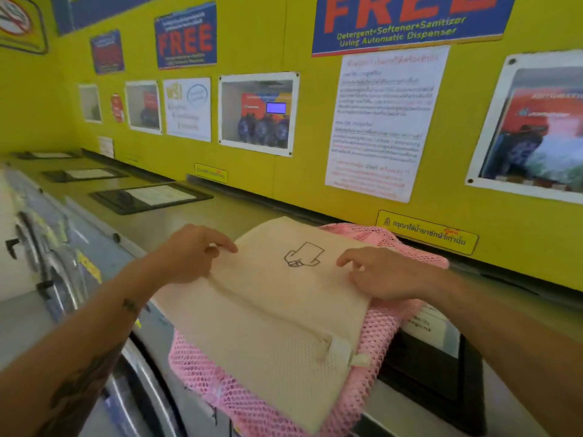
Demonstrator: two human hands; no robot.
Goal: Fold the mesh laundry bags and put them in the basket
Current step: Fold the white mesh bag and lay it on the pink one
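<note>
A cream mesh laundry bag (pixel 271 313) with a black line drawing lies flat on top of a pink mesh laundry bag (pixel 378 335), both on the top of a washing machine. My left hand (pixel 189 253) pinches the cream bag's left edge between thumb and fingers. My right hand (pixel 378 272) grips its right edge, fingers curled over the cloth. The pink bag sticks out under the cream one at the front, right and back. No basket is in view.
The steel machine top (pixel 195 222) runs along a yellow wall (pixel 309 171) covered in posters. Black detergent lids (pixel 148 197) lie on the tops to the left, and another (pixel 441 367) sits beside the bags on the right. Round washer doors (pixel 47 266) face out at the left.
</note>
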